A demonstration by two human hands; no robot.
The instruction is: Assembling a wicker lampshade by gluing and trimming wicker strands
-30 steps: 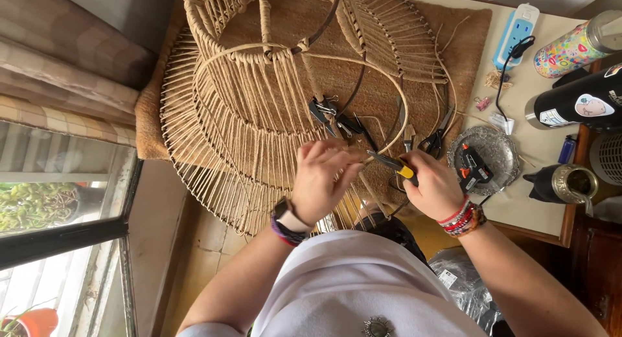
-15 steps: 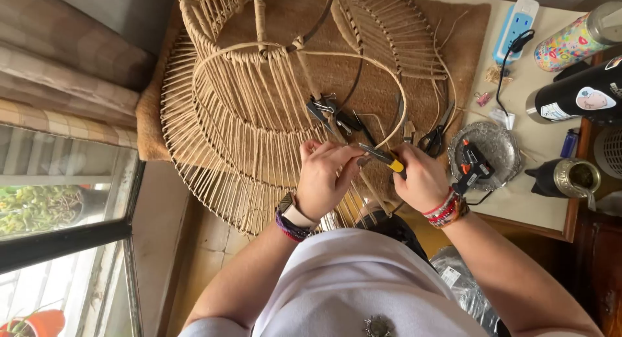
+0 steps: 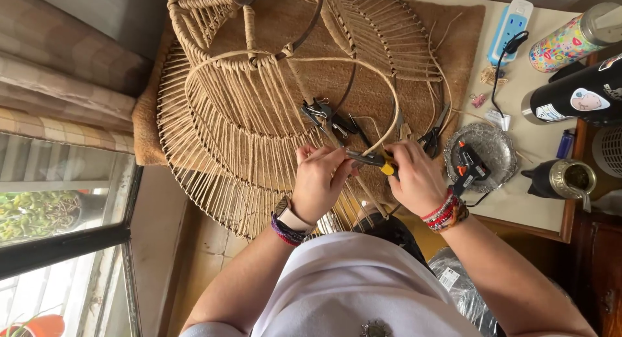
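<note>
A large woven rattan lampshade frame (image 3: 246, 110) lies on a brown mat (image 3: 414, 71) in front of me. My left hand (image 3: 321, 181) pinches the frame's rim and strands near its lower edge. My right hand (image 3: 414, 178) grips pliers with yellow handles (image 3: 372, 161), whose jaws reach toward my left fingers. Several black binder clips (image 3: 324, 113) are clamped on the weave just above my hands. Both wrists wear bracelets.
A glue gun (image 3: 468, 165) rests on a silver dish (image 3: 502, 149) to the right. Scissors (image 3: 433, 133) lie by the dish. A power strip (image 3: 508, 29), a patterned bottle (image 3: 570, 39), a black bottle (image 3: 576, 97) and a metal cup (image 3: 567, 178) stand at the right. A window (image 3: 58, 220) is left.
Both hands have shifted slightly along the rim, and the pliers sit closer to my left fingers. The frame has not moved noticeably.
</note>
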